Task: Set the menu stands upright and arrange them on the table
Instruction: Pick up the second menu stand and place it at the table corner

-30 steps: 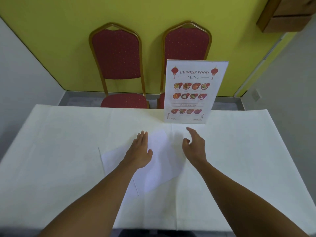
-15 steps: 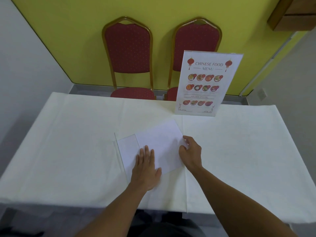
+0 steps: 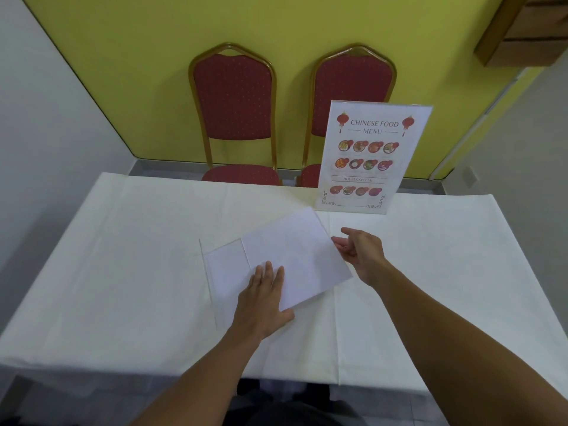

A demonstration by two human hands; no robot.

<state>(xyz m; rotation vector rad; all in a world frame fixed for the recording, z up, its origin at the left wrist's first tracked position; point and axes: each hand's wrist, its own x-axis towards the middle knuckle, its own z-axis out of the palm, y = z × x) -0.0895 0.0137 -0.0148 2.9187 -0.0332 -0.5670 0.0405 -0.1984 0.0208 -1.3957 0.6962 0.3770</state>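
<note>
One menu stand [image 3: 372, 158] stands upright at the table's far edge, its printed Chinese food menu facing me. A second menu stand [image 3: 295, 253] lies flat in the middle of the table [image 3: 123, 272], blank white side up, its clear acrylic base sticking out to the left. My left hand [image 3: 264, 299] rests flat on the near part of this lying stand, fingers spread. My right hand [image 3: 359, 253] hovers at the stand's right edge, fingers apart and palm turned towards it, holding nothing.
A white cloth covers the table. Two red chairs with gold frames [image 3: 236, 118] [image 3: 353, 87] stand behind the far edge against a yellow wall. A wooden cabinet [image 3: 522, 29] hangs at the upper right.
My right hand has let go of the lying stand's right edge and opened beside it. My left hand stays pressed on the stand. The view has shifted slightly.
</note>
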